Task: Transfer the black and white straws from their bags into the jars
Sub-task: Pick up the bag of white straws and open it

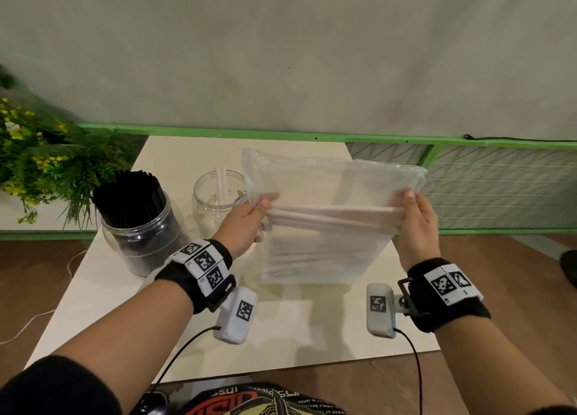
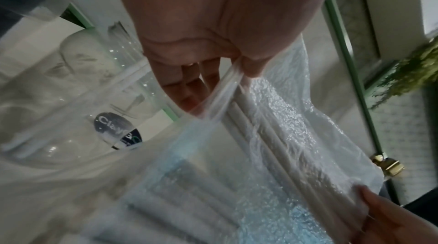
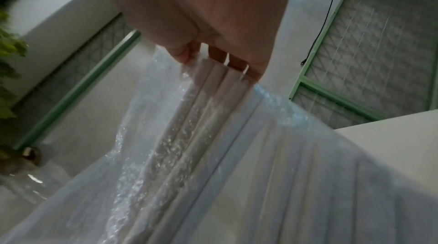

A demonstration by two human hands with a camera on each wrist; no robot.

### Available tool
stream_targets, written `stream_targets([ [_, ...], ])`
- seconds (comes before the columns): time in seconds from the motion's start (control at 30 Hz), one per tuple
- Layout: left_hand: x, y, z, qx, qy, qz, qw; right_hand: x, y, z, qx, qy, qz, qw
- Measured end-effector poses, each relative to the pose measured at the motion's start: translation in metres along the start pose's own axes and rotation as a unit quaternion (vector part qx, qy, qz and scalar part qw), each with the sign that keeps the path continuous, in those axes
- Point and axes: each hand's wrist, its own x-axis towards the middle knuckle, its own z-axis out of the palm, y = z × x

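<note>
A clear plastic bag (image 1: 324,183) of white straws (image 1: 331,216) is held above the white table (image 1: 281,327), straws lying level. My left hand (image 1: 249,214) grips the bag's left end around the straw bundle; my right hand (image 1: 412,214) pinches the right end. The left wrist view shows my left hand (image 2: 213,72) holding bag film over the white straws (image 2: 265,135). In the right wrist view, fingers (image 3: 220,57) clamp straw ends (image 3: 208,89) through the film. A clear jar (image 1: 215,196) with two white straws stands left of the bag. Another jar (image 1: 137,221) is packed with black straws.
A leafy green plant (image 1: 40,155) with yellow flowers sits at the far left. A green-framed mesh panel (image 1: 499,183) runs behind the table on the right. Wooden floor lies on both sides. Cables hang from the wrist cameras near the table's front edge.
</note>
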Motion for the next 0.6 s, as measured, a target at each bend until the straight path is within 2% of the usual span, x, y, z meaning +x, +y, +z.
stream_targets([
  [0.1, -0.001, 0.005, -0.002, 0.022, 0.021, 0.024, 0.999, 0.003, -0.003, 0.000, -0.003, 0.016, -0.041, 0.999],
  [0.17, 0.000, 0.000, -0.005, 0.069, 0.020, 0.010, 0.997, 0.006, 0.004, 0.000, -0.073, 0.010, -0.040, 0.996],
  [0.23, 0.002, -0.004, -0.007, 0.071, 0.017, -0.001, 0.997, 0.006, 0.004, -0.001, -0.141, 0.016, -0.047, 0.989],
  [0.37, 0.006, -0.003, -0.011, 0.037, 0.040, 0.015, 0.998, 0.005, -0.002, -0.009, -0.152, 0.066, -0.140, 0.976],
  [0.5, 0.011, -0.005, -0.016, 0.114, 0.004, 0.003, 0.994, 0.008, 0.005, -0.014, -0.229, 0.030, -0.102, 0.968],
  [0.6, 0.013, 0.004, -0.022, 0.088, 0.027, 0.016, 0.996, 0.009, -0.007, -0.017, -0.182, 0.053, -0.125, 0.974],
])
